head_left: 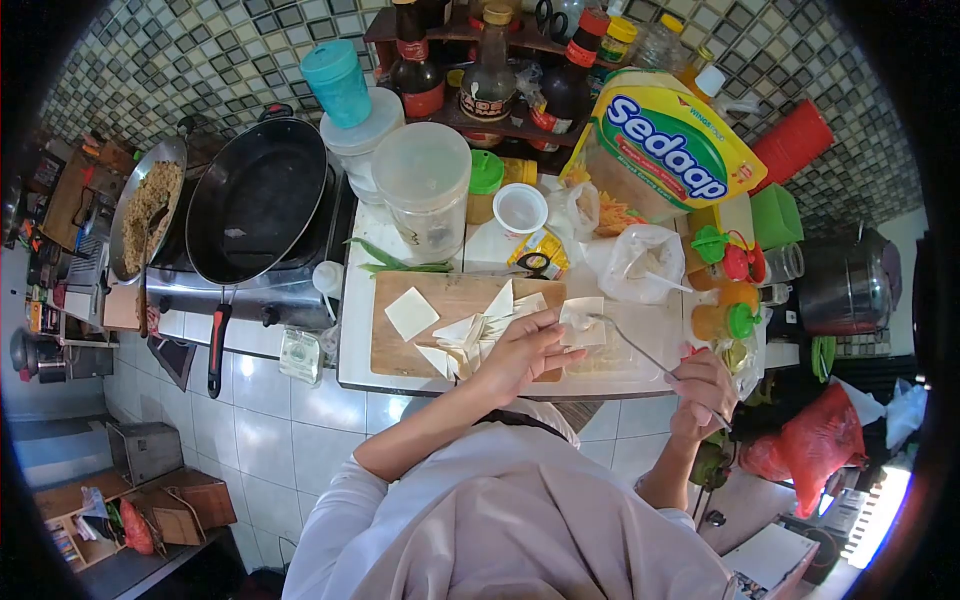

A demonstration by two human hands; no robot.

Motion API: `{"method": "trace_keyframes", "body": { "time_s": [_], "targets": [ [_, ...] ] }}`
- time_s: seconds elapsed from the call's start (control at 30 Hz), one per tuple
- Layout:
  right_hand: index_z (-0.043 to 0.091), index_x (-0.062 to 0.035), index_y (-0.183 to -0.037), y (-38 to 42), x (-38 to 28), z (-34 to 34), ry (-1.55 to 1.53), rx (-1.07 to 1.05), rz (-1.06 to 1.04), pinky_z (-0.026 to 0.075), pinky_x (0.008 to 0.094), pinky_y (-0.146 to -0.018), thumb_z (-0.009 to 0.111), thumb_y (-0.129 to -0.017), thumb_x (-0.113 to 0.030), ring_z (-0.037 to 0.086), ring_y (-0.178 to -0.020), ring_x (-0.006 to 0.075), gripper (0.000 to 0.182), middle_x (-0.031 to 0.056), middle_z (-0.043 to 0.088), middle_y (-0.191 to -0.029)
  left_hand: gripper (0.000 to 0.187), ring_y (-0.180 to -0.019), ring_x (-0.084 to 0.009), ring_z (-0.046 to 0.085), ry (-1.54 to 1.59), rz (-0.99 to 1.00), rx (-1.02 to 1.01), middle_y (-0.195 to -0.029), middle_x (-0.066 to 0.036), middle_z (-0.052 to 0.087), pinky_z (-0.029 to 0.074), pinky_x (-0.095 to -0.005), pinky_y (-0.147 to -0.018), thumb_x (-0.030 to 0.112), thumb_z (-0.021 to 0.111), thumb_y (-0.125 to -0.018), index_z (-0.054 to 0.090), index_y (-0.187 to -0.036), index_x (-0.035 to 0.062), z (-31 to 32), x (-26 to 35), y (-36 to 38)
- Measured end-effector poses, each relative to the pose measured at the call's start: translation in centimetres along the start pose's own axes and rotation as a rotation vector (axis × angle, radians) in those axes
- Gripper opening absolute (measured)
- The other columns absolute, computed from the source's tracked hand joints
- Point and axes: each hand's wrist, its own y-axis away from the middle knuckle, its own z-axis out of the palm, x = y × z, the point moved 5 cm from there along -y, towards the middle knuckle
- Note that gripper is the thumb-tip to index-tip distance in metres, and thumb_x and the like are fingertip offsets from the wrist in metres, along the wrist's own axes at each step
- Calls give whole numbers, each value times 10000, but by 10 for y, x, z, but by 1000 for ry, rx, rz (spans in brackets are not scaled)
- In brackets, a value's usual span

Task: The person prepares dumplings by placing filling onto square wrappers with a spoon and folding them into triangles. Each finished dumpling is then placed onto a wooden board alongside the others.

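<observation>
My left hand [525, 355] holds a small square wrapper [583, 322] by its left side, over the right edge of the wooden board [393, 350]. My right hand [703, 388] grips a long-handled spoon [640, 348], whose tip touches the middle of that wrapper. Several folded wrappers [457, 335] lie in a loose pile on the board, partly behind my left hand. One flat square wrapper [411, 314] rests at the board's upper left.
Behind the board stand a tall clear container [424, 185], a white cup [520, 207], a plastic bag [645, 262] and a yellow-green Sedaap pouch [665, 140]. Jars [725, 318] line the right side. A black pan [258, 200] sits on the stove at left.
</observation>
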Motion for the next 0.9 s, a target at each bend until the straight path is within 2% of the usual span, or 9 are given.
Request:
{"method": "trace_keyframes", "body": {
  "time_s": [0.1,0.17,0.33,0.4,0.53,0.63,0.73,0.8,0.9],
  "targets": [
    [501,-33,-745,10,6,-10,-123,138,23,368,310,-504,445,-844,-289,433,-497,202,280,117,527,-608,282,-932,-162,538,-23,10,-6,-1013,-86,512,422,-360,-918,76,436,-855,404,-1100,-60,2,4,0],
    [498,-31,-753,6,6,-6,-88,78,29,368,323,-525,447,-840,-275,431,-506,202,265,122,526,-615,329,-1017,-221,521,-38,24,-42,-1124,-119,491,413,-335,-922,93,429,-860,390,-1143,-69,-1,2,-2],
    [489,-22,-755,15,13,-8,-129,161,78,367,349,-591,448,-835,-258,444,-558,205,253,138,523,-618,334,-1020,-222,519,-49,40,-57,-1137,-126,486,415,-339,-921,84,414,-865,376,-1157,-75,0,4,-2],
    [519,-24,-658,18,17,-10,-94,226,133,424,371,-656,405,-865,-290,472,-504,212,357,114,539,-574,333,-1019,-223,519,-46,28,-55,-1139,-127,485,415,-340,-921,79,410,-866,374,-1157,-77,0,3,-2],
    [508,-27,-698,17,21,-6,-75,239,187,416,376,-672,396,-870,-288,455,-508,203,331,114,516,-554,307,-996,-214,526,-34,23,-36,-1124,-119,484,418,-346,-920,68,408,-865,390,-1135,-77,2,5,-1],
    [482,-35,-757,23,29,-14,-182,424,214,398,308,-606,391,-883,-313,424,-521,184,319,92,481,-576,287,-976,-200,531,-45,41,-29,-1080,-100,495,422,-351,-917,56,405,-863,403,-1121,-71,-2,3,0],
    [461,-46,-803,27,40,-10,-307,526,415,344,240,-527,377,-899,-333,399,-533,150,314,67,445,-616,299,-971,-195,533,-71,48,-33,-1026,-78,502,420,-348,-920,47,399,-862,394,-1138,-68,-7,1,-1],
    [459,-52,-809,36,49,-9,-412,788,648,289,213,-474,387,-902,-332,388,-544,116,304,47,442,-651,312,-968,-191,534,-83,46,-33,-996,-65,504,419,-346,-922,44,395,-862,385,-1153,-65,-4,3,-1],
    [463,-62,-815,49,59,-12,-550,774,718,291,209,-476,393,-901,-340,399,-547,89,299,22,450,-649,333,-941,-174,539,-77,28,-6,-957,-49,499,417,-342,-925,42,389,-863,370,-1179,-60,4,7,1]
  ]
}}
